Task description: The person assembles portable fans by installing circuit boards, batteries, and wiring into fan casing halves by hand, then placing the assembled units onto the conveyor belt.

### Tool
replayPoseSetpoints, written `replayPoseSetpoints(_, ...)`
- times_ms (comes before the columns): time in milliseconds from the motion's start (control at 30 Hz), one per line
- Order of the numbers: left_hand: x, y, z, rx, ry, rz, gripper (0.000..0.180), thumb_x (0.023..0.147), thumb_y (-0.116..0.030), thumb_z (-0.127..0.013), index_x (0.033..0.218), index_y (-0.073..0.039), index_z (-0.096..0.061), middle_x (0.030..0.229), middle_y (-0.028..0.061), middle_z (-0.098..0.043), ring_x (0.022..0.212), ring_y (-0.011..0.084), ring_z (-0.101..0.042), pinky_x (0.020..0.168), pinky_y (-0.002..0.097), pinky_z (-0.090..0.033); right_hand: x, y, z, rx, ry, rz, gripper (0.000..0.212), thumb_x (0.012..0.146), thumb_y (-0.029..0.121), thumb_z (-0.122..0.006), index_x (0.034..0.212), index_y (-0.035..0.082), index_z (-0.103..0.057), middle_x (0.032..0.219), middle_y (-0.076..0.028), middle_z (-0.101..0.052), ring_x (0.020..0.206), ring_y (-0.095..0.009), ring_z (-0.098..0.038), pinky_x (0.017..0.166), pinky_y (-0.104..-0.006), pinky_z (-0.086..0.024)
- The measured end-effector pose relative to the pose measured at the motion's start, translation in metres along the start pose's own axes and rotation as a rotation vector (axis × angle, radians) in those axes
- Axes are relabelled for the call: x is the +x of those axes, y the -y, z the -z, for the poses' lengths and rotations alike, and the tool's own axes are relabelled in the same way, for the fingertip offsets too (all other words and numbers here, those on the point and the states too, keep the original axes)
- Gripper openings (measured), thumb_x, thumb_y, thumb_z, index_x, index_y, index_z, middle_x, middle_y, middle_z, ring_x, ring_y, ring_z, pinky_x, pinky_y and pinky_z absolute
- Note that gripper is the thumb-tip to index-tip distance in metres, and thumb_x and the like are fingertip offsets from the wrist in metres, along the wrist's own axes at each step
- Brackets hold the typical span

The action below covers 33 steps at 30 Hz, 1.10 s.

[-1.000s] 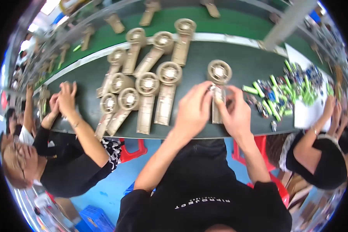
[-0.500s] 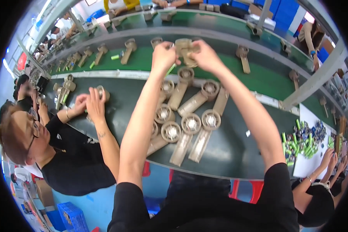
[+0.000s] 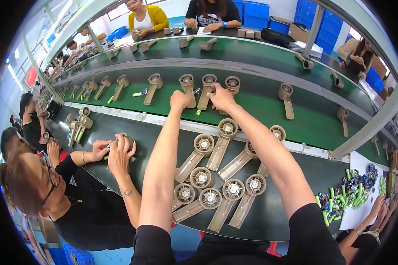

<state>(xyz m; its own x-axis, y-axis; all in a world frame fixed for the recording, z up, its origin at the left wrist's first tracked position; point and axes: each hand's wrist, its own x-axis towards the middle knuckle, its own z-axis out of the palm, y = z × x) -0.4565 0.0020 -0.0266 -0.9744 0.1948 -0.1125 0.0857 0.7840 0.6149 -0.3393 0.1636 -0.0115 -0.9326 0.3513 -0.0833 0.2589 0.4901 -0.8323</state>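
Three brown handheld-fan housings lie side by side on the green conveyor belt [image 3: 252,99] in front of me. My left hand [image 3: 180,101] is closed at the handle of the left fan housing [image 3: 187,82]. Fingers of my right hand [image 3: 222,98] close on the handle of the middle fan housing [image 3: 208,83]; its palm partly covers the right fan housing [image 3: 232,84]. Thin wires show between the left and middle housings, and a green battery cell [image 3: 198,112] lies below the middle one. Both hands' fingertips are partly hidden.
Several fan housings with silvery centres [image 3: 233,190] lie on the dark table [image 3: 292,176] beneath my forearms. More housings [image 3: 154,84] line the belt. Beside me at left, a co-worker [image 3: 35,181] handles a part. Green cells and circuit parts [image 3: 349,194] are heaped at right, near a metal post [image 3: 371,119].
My hands had held housings raised together over the belt; now they are lower and further apart, with three housings side by side on it. The view has tilted up.
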Motion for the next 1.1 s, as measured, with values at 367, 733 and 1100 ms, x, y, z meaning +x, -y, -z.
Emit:
replayPoseSetpoints(367,-0.132,-0.042,0.066,-0.024,-0.303,-0.447,0.03,0.087,-0.024,-0.059,0.094,0.002,-0.072,0.088,0.024,-0.07,0.085,0.0342,-0.07,0.079,0.0418,-0.052,-0.182,0.018,0.138,-0.153,-0.015,0.244,0.033,0.089,0.025,-0.066,0.114,0.004,-0.064,0.09,-0.006,-0.07,0.067,-0.013,-0.066,0.064,-0.0301,-0.053)
replayPoseSetpoints(733,-0.446,-0.072,-0.015,-0.315,0.53,-0.516,0.02,0.094,-0.013,-0.058,0.092,0.005,-0.065,0.064,0.0138,-0.059,0.055,0.0146,-0.053,0.053,0.0334,-0.04,-0.447,-0.088,0.242,-0.321,-0.379,-0.163,0.025,0.089,0.021,-0.066,0.104,0.002,-0.07,0.08,-0.003,-0.066,0.066,-0.009,-0.056,0.06,-0.0266,-0.047)
replayPoseSetpoints(1100,-0.485,-0.059,-0.067,-0.267,0.317,-0.574,0.023,0.091,-0.015,-0.064,0.102,0.005,-0.065,0.068,0.0148,-0.059,0.058,0.0276,-0.055,0.057,0.041,-0.043,-0.51,-0.123,0.176,-0.544,-0.405,0.075,0.017,0.079,0.011,-0.073,0.094,0.003,-0.068,0.087,-0.011,-0.063,0.063,-0.023,-0.06,0.058,-0.0332,-0.048)
